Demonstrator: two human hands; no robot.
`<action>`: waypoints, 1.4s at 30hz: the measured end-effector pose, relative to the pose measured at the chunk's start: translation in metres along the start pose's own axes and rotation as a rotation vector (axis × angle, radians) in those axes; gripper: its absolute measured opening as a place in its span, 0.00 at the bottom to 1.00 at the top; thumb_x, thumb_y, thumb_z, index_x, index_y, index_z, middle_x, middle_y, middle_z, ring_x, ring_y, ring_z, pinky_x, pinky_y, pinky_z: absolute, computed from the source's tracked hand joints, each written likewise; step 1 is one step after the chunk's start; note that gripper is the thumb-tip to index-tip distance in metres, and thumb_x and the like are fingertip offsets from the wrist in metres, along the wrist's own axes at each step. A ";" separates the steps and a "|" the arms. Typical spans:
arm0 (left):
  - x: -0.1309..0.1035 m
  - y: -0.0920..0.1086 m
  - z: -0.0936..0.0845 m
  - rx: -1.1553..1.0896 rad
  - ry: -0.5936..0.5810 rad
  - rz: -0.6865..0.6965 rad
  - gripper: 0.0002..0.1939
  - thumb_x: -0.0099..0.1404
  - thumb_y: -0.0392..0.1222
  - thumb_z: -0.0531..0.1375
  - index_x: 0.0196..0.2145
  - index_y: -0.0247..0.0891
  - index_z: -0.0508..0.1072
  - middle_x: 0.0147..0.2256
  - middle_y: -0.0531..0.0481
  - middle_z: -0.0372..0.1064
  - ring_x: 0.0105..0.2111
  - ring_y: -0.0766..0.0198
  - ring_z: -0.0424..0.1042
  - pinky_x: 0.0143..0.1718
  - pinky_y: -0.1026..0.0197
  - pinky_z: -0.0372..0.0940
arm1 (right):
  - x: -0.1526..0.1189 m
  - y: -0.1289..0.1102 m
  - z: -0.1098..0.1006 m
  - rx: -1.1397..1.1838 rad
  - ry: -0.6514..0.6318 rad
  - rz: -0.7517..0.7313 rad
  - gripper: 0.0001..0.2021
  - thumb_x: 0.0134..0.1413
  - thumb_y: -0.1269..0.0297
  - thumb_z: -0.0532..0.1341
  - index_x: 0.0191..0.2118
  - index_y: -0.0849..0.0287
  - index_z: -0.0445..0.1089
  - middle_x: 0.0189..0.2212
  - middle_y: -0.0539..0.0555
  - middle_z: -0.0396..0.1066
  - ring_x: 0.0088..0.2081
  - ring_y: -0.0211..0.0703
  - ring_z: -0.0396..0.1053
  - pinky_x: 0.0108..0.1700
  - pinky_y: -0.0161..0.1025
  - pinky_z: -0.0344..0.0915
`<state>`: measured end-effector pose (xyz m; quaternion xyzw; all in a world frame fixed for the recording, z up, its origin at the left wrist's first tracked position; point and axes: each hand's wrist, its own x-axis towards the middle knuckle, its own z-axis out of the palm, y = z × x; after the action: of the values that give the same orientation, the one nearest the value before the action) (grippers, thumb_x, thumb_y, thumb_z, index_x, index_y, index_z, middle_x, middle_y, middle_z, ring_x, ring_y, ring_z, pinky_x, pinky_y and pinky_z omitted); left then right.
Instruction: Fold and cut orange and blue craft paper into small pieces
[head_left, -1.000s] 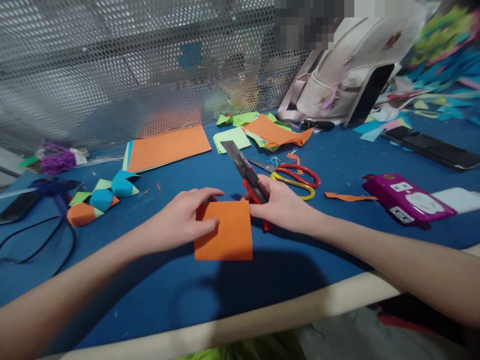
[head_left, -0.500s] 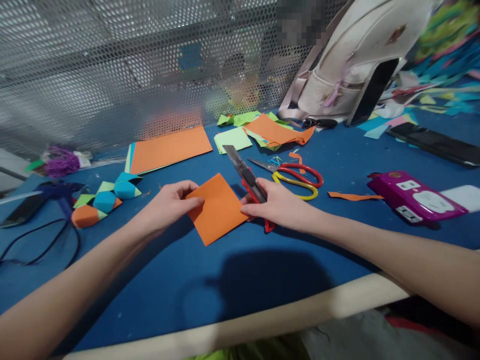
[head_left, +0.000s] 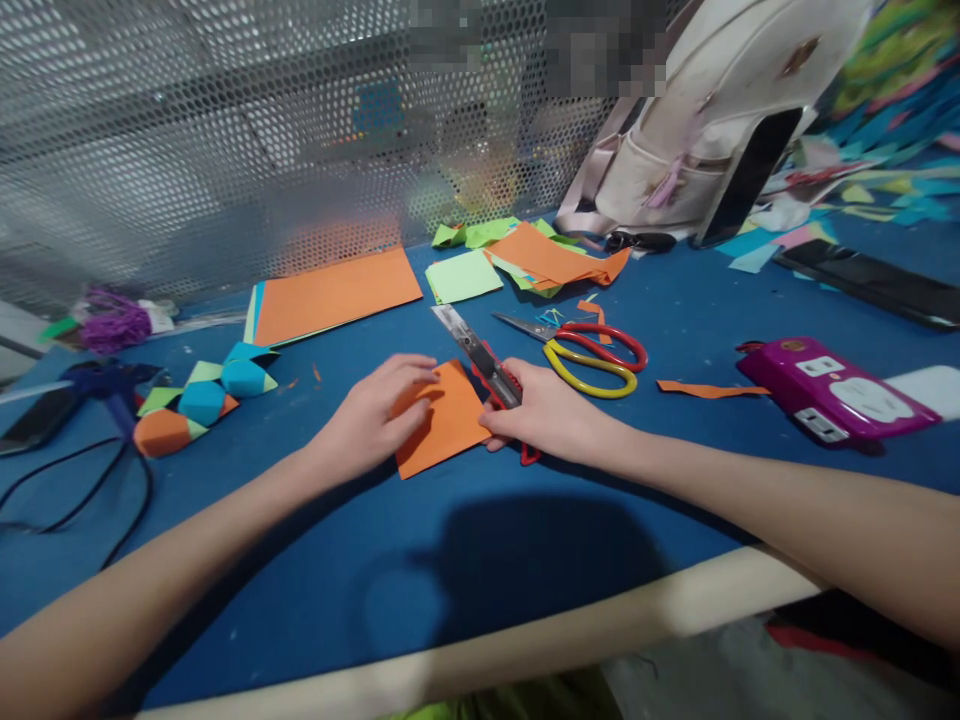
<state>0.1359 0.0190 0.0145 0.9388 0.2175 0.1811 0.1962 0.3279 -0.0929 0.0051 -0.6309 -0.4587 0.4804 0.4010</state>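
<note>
A square of orange paper (head_left: 456, 425) lies in front of me on the blue table. My left hand (head_left: 375, 415) rests over its left side, fingers stretched out and slightly apart, hiding that edge. A red and black box cutter (head_left: 486, 364) is gripped in my right hand (head_left: 551, 410), its wide blade pointing up and to the left. The fingertips of that hand also touch the right corner of the paper. Just beyond my right hand are scissors (head_left: 592, 360) with one red and one yellow handle.
Larger orange sheets (head_left: 337, 295), a pale green stack (head_left: 465, 276) and crumpled scraps (head_left: 551, 258) lie at the back. Folded paper pieces (head_left: 202, 400) and a glue gun (head_left: 112, 390) with its cord are left. A purple power strip (head_left: 832, 390) and phone (head_left: 874, 280) sit right.
My left hand has moved right and further over the orange paper, its fingers loosened from the edge. The paper has turned slightly. The box cutter stays in my right hand.
</note>
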 end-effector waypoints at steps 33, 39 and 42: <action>-0.016 -0.003 0.008 0.051 -0.262 0.090 0.19 0.67 0.51 0.58 0.52 0.41 0.70 0.62 0.38 0.62 0.65 0.48 0.57 0.68 0.37 0.45 | -0.069 0.055 -0.085 -0.839 0.172 -0.578 0.12 0.63 0.63 0.55 0.44 0.55 0.76 0.37 0.57 0.74 0.33 0.45 0.74 0.33 0.40 0.69; -0.016 -0.003 0.008 0.047 -0.248 0.133 0.19 0.68 0.50 0.59 0.52 0.39 0.69 0.62 0.35 0.62 0.65 0.48 0.58 0.67 0.37 0.46 | -0.067 0.059 -0.083 -0.833 0.206 -0.607 0.12 0.63 0.63 0.55 0.44 0.56 0.75 0.37 0.56 0.72 0.32 0.44 0.73 0.32 0.40 0.67; -0.016 -0.002 0.007 0.038 -0.252 0.112 0.20 0.67 0.52 0.60 0.52 0.39 0.69 0.62 0.35 0.62 0.65 0.47 0.57 0.67 0.37 0.47 | -0.066 0.062 -0.082 -0.837 0.226 -0.601 0.13 0.63 0.63 0.55 0.47 0.56 0.75 0.37 0.56 0.72 0.33 0.44 0.72 0.32 0.40 0.67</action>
<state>0.1245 0.0110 0.0037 0.9684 0.1420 0.0681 0.1937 0.4116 -0.1778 -0.0199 -0.6257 -0.7258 0.0490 0.2817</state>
